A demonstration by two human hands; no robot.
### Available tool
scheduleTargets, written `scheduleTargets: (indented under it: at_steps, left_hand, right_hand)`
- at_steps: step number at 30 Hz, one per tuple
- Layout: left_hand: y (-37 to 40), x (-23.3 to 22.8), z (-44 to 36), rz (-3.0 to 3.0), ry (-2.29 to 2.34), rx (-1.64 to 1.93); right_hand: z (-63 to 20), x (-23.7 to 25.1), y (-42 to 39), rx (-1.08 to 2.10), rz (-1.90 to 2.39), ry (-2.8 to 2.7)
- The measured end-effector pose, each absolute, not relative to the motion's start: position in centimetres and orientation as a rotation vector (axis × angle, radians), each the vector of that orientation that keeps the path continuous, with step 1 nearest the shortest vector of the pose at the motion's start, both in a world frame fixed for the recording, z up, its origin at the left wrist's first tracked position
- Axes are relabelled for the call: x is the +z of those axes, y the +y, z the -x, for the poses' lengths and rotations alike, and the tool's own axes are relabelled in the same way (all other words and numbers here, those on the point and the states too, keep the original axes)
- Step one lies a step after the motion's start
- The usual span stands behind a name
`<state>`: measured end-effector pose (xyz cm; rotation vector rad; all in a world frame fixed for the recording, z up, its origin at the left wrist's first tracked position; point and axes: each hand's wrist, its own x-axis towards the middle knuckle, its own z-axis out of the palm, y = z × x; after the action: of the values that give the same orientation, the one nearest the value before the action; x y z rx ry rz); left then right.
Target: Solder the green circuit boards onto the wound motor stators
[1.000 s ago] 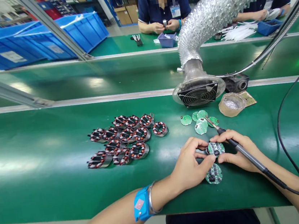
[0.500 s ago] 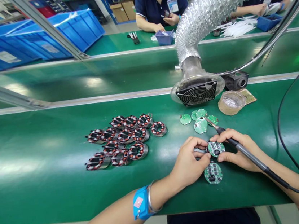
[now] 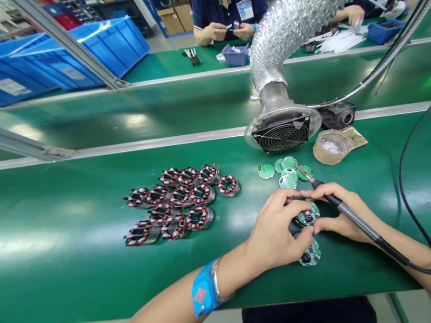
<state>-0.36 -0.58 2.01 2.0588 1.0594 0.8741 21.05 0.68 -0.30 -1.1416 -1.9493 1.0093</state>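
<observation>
My left hand [image 3: 277,232] and my right hand [image 3: 339,211] meet over a small round green circuit board [image 3: 309,217] seated on a stator on the green bench. Fingers of both hands pinch its edges. A black soldering iron [image 3: 347,213] lies along my right hand, its tip pointing up and left, its cable looping off to the right. A second round board [image 3: 309,256] lies just below my left fingers. A blue wrist strap [image 3: 203,290] is on my left wrist.
Several wound stators [image 3: 177,203] lie in a cluster to the left. Loose round boards [image 3: 285,171] sit beyond my hands, with a fume fan [image 3: 282,132] on a foil duct and a solder roll [image 3: 331,146] behind. Other people work across the far bench by blue bins [image 3: 50,61].
My left hand has slid right and over the board, covering more of it. My right fingers closed in toward it. The view shifted slightly.
</observation>
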Motion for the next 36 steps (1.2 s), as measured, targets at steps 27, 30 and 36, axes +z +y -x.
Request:
scheduleTargets:
  at_steps: [27, 30, 36]
  left_hand:
    - [0.0, 1.6, 0.3, -2.550, 1.078, 0.810]
    - [-0.1, 1.9, 0.6, -2.520, 1.069, 0.835]
    - [-0.4, 1.3, 0.7, -2.450, 1.062, 0.924]
  right_hand:
    - [-20.5, -0.7, 0.2, 0.897, 1.109, -2.044]
    - [-20.7, -1.1, -0.1, 0.893, 1.138, -2.014]
    - [-20.5, -2.0, -0.1, 0.999, 1.007, -2.054]
